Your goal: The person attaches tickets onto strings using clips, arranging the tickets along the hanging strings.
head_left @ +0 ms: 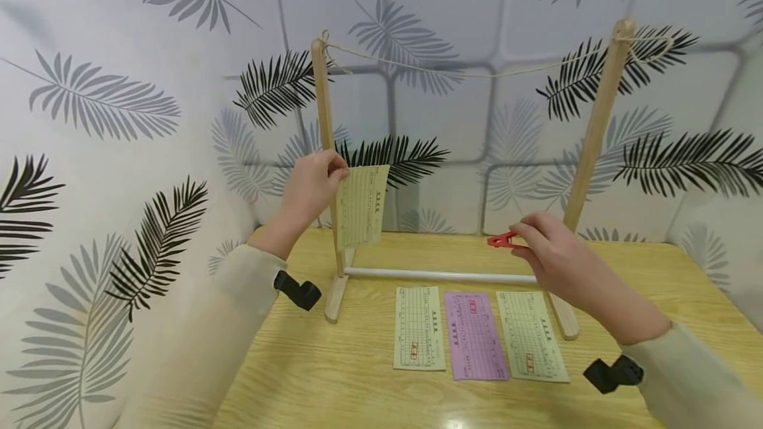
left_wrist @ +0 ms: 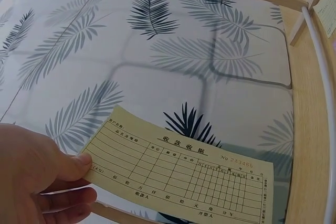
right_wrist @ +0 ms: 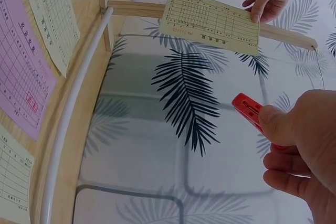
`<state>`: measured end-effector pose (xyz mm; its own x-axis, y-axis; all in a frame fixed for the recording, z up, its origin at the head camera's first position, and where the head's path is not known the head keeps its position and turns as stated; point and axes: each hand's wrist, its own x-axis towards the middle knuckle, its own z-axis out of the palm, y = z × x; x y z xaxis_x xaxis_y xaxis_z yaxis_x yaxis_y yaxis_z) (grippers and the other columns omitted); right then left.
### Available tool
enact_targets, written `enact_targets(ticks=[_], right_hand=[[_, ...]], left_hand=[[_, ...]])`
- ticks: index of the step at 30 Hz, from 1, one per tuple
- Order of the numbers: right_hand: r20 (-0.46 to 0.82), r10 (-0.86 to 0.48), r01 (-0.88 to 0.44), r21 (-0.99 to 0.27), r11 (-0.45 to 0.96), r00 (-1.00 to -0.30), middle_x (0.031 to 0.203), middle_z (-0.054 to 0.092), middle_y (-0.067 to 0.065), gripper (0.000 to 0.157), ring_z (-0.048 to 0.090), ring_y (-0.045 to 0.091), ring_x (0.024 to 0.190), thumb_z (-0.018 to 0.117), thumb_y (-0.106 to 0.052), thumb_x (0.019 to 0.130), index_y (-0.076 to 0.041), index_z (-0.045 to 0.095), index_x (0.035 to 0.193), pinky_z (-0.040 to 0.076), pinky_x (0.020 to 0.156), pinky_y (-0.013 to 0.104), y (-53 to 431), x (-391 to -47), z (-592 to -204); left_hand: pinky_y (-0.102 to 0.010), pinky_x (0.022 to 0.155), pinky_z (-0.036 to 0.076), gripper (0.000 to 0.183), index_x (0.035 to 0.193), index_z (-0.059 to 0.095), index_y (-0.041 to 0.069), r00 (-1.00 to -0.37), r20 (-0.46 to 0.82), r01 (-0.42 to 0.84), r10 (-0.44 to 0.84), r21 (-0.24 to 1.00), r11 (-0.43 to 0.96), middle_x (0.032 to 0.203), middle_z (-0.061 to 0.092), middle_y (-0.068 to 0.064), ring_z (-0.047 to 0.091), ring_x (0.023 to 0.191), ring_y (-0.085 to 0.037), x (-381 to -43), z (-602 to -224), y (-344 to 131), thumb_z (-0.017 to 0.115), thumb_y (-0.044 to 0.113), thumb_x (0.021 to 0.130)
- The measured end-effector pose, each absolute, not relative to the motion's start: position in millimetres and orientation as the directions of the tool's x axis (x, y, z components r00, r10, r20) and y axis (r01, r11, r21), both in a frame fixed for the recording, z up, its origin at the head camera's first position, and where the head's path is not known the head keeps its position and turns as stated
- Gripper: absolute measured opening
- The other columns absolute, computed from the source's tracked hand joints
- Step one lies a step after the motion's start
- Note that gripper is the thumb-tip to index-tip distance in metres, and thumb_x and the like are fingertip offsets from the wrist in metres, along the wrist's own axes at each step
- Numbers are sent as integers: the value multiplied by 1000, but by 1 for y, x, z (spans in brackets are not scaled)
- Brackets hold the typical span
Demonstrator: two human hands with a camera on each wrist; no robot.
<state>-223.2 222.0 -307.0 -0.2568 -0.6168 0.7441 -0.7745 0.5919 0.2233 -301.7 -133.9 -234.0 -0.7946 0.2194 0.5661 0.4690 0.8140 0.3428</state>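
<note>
My left hand (head_left: 314, 184) pinches a pale yellow receipt slip (head_left: 362, 207) by its top edge, and the sheet hangs in front of the left wooden post. In the left wrist view, that receipt slip (left_wrist: 181, 174) shows a printed grid, a red number and blank rows, with the thumb (left_wrist: 79, 161) of the left hand on one end. My right hand (head_left: 551, 253) holds a red clothespin (head_left: 503, 240) between thumb and fingertips, below the string and left of the right post. The red clothespin (right_wrist: 248, 109) points away from the hand in the right wrist view.
A string (head_left: 441, 73) sags between the left post (head_left: 322, 98) and right post (head_left: 596, 124). A white bar (head_left: 441, 275) joins them low down. On the wooden table (head_left: 334, 376) lie a yellow slip (head_left: 420, 330), a purple slip (head_left: 477, 349) and another yellow slip (head_left: 536, 349).
</note>
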Motion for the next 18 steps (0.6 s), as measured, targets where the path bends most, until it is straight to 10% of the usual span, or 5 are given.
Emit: enact_targets(ticks=[9,18], right_hand=[[735,-623,-741,256,621,-268,89,57,19,53,56,32,72,30,-35,101,8,61,100,49,59,42,210,-229,-286],[721,-624,-717,261,646,-300,90,58,19,27,56,33,72,71,-5,79,6,59,101,49,59,42,202,-236,-269]], left_hand=[[-34,66,50,16,97,67,1,-804,553,459,220,340,821,90,67,-12,62,75,-23,-300,-223,-133,61,15,91],[-32,65,50,16,98,66,3,-820,528,442,221,339,831,91,67,-9,62,75,-20,-304,-222,-133,60,16,92]])
